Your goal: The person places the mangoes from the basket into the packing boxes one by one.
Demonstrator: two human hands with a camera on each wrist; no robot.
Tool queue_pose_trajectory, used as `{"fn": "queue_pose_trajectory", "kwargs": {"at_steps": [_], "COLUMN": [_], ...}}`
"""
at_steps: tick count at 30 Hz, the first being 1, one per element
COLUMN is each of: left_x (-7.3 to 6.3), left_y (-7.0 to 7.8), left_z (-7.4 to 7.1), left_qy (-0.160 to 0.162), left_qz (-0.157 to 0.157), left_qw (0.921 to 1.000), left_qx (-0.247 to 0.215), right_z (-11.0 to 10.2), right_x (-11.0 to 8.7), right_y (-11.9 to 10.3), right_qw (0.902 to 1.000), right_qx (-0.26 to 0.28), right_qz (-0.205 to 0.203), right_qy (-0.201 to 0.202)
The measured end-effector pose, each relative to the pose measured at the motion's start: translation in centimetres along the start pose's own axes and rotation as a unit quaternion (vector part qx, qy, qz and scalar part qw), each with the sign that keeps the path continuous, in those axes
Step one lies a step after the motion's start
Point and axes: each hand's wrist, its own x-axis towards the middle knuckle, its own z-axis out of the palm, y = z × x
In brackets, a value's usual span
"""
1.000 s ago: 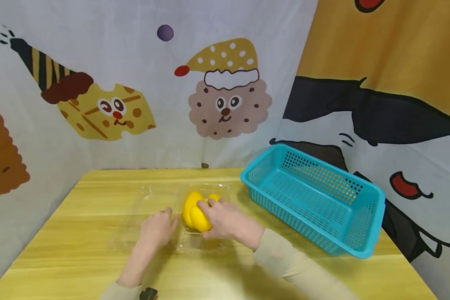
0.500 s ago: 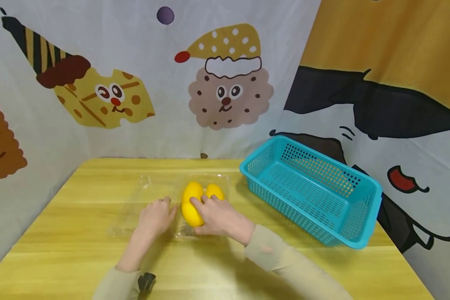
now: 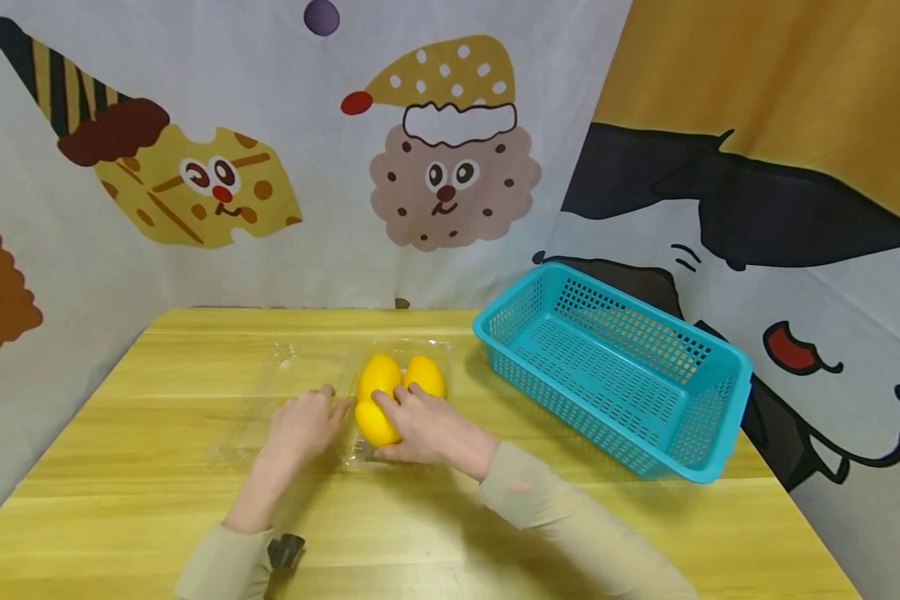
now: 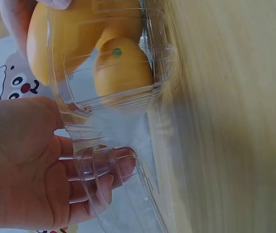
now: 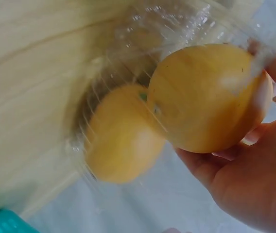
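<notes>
An unfolded clear plastic clamshell box [image 3: 438, 343] lies on the table, its right half bearing three yellow mangoes. My right hand [image 3: 431, 429] grips the nearest mango [image 3: 376, 423] from the right, fingers over its top and thumb on the near side. Behind it sit one mango [image 3: 379, 375] at the back left and another [image 3: 426, 377] at the back right. The left wrist view has a green dot on a mango [image 4: 123, 73] within the box. My left hand [image 3: 302, 423] is at the fold between the halves, its loosely extended fingers [image 4: 79, 189] seen through the clear plastic.
A turquoise perforated basket [image 3: 615, 442] stands at an angle on the right of the wooden table [image 3: 390, 533]. A cartoon-printed curtain [image 3: 330, 267] hangs behind the table's far edge. A black strap piece [image 3: 287, 550] shows at the left sleeve.
The right hand has shifted a little left with the nearest mango, and more of the back-right mango shows. The left hand stays by the fold. The head view has tilted down.
</notes>
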Motion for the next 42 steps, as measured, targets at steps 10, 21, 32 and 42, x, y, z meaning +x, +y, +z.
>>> {"fn": "queue_pose_trajectory", "kwargs": {"at_steps": [10, 21, 32, 42], "left_x": [0.1, 0.0, -0.4, -0.6], "left_y": [-0.2, -0.1, -2.6, -7.1], "left_z": [0.2, 0.1, -1.3, -2.3], "left_qy": [0.011, 0.018, 0.029, 0.037], "left_qz": [0.009, 0.002, -0.012, -0.074], "left_qw": [0.9998, 0.9998, 0.9994, 0.9965], "left_qx": [-0.015, -0.009, -0.015, -0.012], "right_z": [1.1, 1.3, 2.1, 3.2], "right_x": [0.2, 0.3, -0.9, -1.8], "right_y": [0.1, 0.4, 3.6, 5.8], "right_qw": [0.9997, 0.9973, 0.9778, 0.9449], "right_qx": [-0.006, 0.055, 0.152, 0.228], "right_qz": [-0.021, -0.023, 0.030, 0.182], "right_qy": [-0.009, -0.042, 0.141, 0.148]}}
